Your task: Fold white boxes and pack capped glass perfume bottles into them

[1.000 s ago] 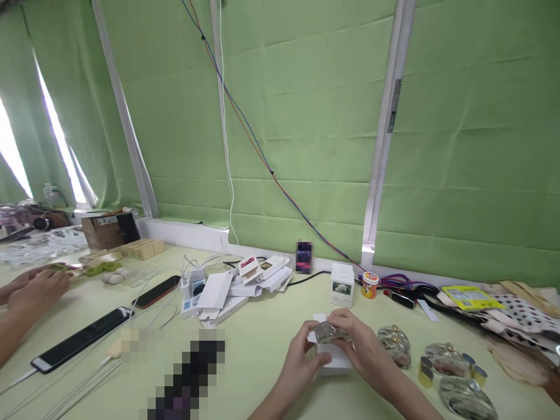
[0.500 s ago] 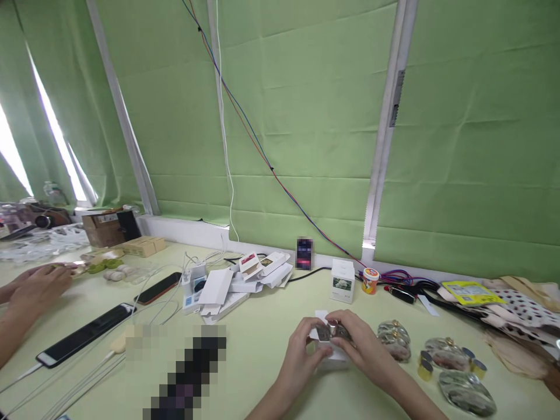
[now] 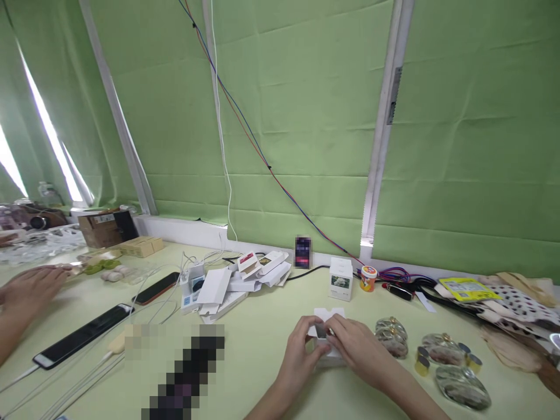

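A small open white box (image 3: 336, 353) stands on the table between my hands, its flap raised at the back. My left hand (image 3: 301, 352) is closed around the left side of the box, with the thumb across its front. My right hand (image 3: 356, 345) pinches a dark glass bottle (image 3: 321, 331) at the box's opening; its fingers hide most of the bottle. To the right lie several flat, rounded glass bottles, such as a greenish one (image 3: 462, 387) and one with a gold neck (image 3: 441, 349). Gold caps (image 3: 422, 361) stand among them.
A closed white box (image 3: 340, 279) and an orange tub (image 3: 368, 279) stand behind my hands. Flattened white cartons (image 3: 215, 286), phones (image 3: 85, 335) and cables lie to the left. Another person's hand (image 3: 35, 291) is at far left. Cloth and a yellow packet (image 3: 469, 289) sit at right.
The glass bottle has gone lower into the white box, and its metal neck is now covered by my right fingers. The box's back flap shows more. The other person's hand has shifted left.
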Motion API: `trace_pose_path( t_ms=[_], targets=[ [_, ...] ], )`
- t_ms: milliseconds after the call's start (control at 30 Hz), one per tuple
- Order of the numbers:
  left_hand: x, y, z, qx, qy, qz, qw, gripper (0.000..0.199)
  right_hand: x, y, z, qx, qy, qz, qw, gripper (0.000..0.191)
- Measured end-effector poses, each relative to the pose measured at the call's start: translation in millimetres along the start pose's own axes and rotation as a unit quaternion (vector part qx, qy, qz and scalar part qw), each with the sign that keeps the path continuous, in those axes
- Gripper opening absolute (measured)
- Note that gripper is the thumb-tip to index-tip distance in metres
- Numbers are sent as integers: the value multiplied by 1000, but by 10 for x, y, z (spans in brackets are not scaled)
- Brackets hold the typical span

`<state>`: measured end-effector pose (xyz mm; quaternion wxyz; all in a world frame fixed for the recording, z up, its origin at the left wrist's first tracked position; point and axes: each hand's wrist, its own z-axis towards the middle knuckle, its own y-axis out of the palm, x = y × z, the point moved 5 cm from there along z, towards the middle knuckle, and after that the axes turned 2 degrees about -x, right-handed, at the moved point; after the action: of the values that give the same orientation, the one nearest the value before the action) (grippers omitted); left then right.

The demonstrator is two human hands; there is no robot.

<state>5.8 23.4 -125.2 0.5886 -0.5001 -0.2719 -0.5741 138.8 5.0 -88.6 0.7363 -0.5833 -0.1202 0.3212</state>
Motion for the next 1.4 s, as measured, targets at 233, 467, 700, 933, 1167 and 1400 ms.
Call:
trace_pose_path(
  t_ms=[233,467,700,933,1167,1400],
  targets=[
    [-76,1,-4,6,-5,-26,1000,36,-38,-47,6,43,-25,-79,996,10],
    [-176,24,-20,9,-35,-131,991,62,329,-156,-42,152,121,82,978,41],
    [-167,8,2,11,-45,-135,990,58,570,-123,-50,100,134,312,935,27],
    [-122,6,-18,-5,-9,-59,998,25,475,-147,-24,97,130,320,934,16],
    [-100,-9,-24,-2,-3,-62,998,26,491,-71,-16,93,148,294,940,9],
    [-22,-15,-62,-44,49,-74,995,30,514,-1,-22,96,179,280,938,5]
  ],
)
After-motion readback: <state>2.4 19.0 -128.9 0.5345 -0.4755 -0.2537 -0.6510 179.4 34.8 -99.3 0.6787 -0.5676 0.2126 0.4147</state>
